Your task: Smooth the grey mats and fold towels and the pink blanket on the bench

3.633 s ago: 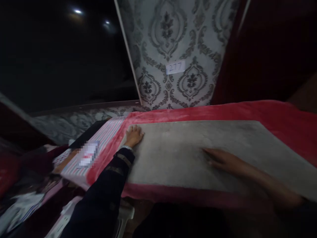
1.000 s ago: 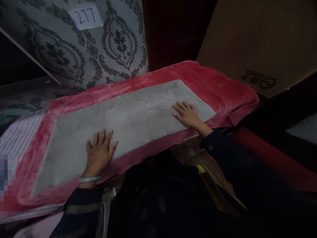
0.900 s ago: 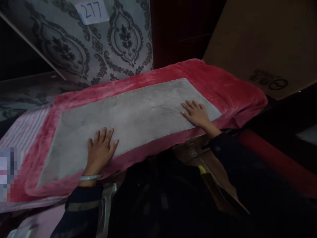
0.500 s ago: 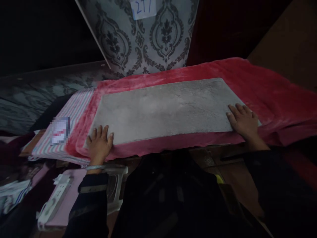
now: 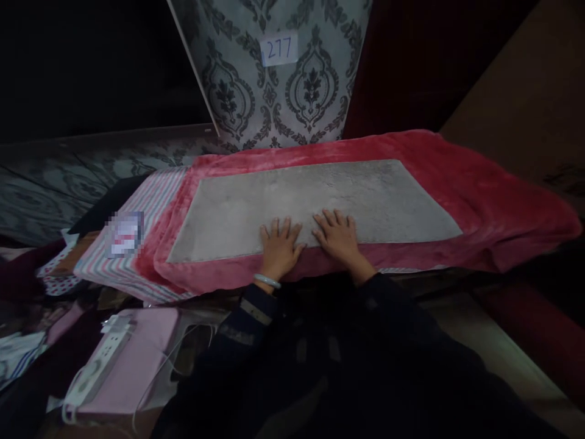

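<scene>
A grey towel-like cloth (image 5: 237, 207) lies spread out flat on a red plush blanket (image 5: 434, 183). My left hand (image 5: 280, 247), with a pale bangle at the wrist, rests palm down on the cloth's near edge, fingers spread. Close beside it on the right, my right hand (image 5: 338, 236) also lies flat on the cloth with its fingers apart. Neither hand holds anything. Slight wrinkles show in the cloth's right half.
A striped cloth (image 5: 150, 195) sticks out at the left, with a blurred-out flat object (image 5: 125, 235) on it. A white power strip (image 5: 98, 366) and its cords sit on a pink stool (image 5: 132, 366) at lower left. Behind stands a patterned wall (image 5: 274, 91) with a paper marked 277 (image 5: 280, 49).
Both hands have moved from the cloth's two near corners inward to its near middle, now side by side. The view has shifted slightly, showing more of the wall.
</scene>
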### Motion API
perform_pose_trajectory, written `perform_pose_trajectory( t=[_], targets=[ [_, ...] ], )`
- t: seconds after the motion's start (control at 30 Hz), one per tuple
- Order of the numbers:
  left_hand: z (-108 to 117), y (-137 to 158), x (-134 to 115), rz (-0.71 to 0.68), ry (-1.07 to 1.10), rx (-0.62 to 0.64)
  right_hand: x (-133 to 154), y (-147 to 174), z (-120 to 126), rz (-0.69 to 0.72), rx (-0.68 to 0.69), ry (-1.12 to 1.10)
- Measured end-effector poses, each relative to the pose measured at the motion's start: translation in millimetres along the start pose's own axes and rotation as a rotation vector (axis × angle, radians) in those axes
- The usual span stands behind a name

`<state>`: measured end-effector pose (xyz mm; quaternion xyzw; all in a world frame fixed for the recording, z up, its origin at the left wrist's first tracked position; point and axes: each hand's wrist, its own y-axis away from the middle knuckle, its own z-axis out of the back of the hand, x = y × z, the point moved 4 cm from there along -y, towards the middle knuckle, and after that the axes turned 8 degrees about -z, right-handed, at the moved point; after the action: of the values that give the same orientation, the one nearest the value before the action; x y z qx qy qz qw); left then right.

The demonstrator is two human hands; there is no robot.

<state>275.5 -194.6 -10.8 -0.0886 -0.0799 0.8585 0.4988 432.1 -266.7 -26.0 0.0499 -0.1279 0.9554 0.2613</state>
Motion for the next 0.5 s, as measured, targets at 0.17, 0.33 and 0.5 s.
perform_pose_trajectory(
  t=[0.17, 0.33, 0.5],
  targets=[
    [-9, 10, 7, 0.01, 0.123, -0.091, -18, 7, 0, -0.015, -0.066, 0.058],
    [-4, 27, 20, 0.04, 0.203, -0.106, -44, 19, -1, -0.064, -0.114, 0.074],
    [7, 52, 42, 0.089, 0.115, -0.064, -59, 26, 2, -0.084, -0.088, 0.064]
  ],
)
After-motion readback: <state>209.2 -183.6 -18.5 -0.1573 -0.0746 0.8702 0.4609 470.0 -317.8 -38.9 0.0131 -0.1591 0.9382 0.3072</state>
